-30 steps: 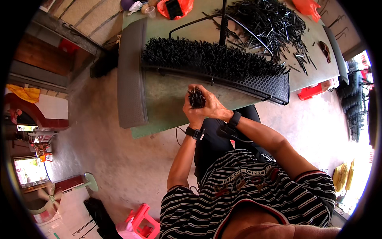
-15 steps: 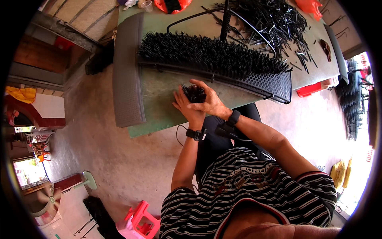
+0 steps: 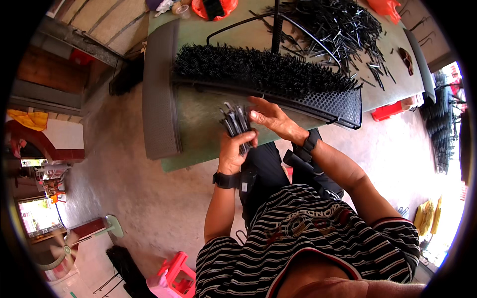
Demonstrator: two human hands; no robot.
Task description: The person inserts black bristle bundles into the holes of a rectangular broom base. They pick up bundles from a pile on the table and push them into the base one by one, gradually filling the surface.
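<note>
My left hand [image 3: 232, 153] is wrapped round a bundle of thin black strips [image 3: 235, 121], which stand up and fan out slightly above the fingers. To the right of the bundle is my right hand [image 3: 277, 121], with its fingers stretched out and its thumb close to the strips; whether the thumb touches them I cannot tell. Just beyond both hands lies a long black perforated mesh frame [image 3: 339, 108]. Dense black strips [image 3: 263, 70] stick up from most of it, while its right end shows bare holes.
A heap of loose black strips [image 3: 338, 37] covers the table's far right. Grey perforated sheets [image 3: 161, 99] overlie the left edge of the green tabletop [image 3: 198, 149]. At the back are an orange-red bag [image 3: 227, 7] and a clear cup [image 3: 183, 11]. A pink stool [image 3: 174, 278] stands lower left.
My hands have parted from being cupped together round the strips. My left hand has come lower, with the bundle now upright in it; my right hand has moved right and opened.
</note>
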